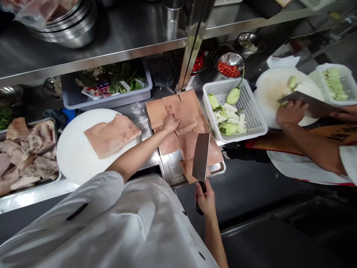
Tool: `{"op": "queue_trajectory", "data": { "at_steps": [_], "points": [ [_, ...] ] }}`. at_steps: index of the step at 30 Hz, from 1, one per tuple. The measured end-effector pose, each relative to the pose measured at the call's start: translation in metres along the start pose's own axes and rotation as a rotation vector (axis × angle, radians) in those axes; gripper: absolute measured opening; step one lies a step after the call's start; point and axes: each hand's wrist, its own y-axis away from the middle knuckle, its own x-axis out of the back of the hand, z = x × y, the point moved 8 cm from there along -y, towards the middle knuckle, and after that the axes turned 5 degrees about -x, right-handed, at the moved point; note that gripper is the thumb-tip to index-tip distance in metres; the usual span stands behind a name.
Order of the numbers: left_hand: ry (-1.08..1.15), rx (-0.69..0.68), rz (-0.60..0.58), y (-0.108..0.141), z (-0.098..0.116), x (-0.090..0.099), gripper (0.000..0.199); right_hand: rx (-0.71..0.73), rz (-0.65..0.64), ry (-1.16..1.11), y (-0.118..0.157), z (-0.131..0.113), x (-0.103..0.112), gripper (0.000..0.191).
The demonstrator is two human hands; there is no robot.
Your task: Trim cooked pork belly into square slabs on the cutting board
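My right hand (205, 198) is wrapped round the dark handle of a cleaver (201, 156), its blade pointing away from me over the near right part of a metal tray (170, 166). Square slabs of pork with the skin on cover most of that tray. Reaching across, my left hand (170, 123) is on one pork slab (183, 114) that lies on top of the others; its fingers curl at the slab's edge. To the left, a larger piece of pork (110, 134) rests on a round white cutting board (73, 150).
A tray of meat pieces (28, 156) is at far left. Behind stands a bin of greens (107, 97) under a steel shelf (117, 56). Right of the pork is a white basket of vegetables (252, 123). Beyond it, a co-worker's hand (291, 111) works with a cleaver (315, 105).
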Motion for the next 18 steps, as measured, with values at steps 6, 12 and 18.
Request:
{"op": "queue_trajectory", "data": {
  "at_steps": [6,12,18],
  "points": [
    [-0.526,-0.368,0.062,0.061,-0.02,0.148,0.023,0.089,-0.281,0.057,-0.025,-0.05,-0.044,0.044],
    [-0.801,0.017,0.089,0.041,-0.087,0.279,0.052,0.295,-0.48,0.314,-0.053,-0.134,-0.141,0.024],
    [-0.698,0.107,-0.159,0.036,-0.137,0.315,0.054,0.398,-0.535,0.533,-0.058,-0.174,-0.2,0.013]
  ]
}}
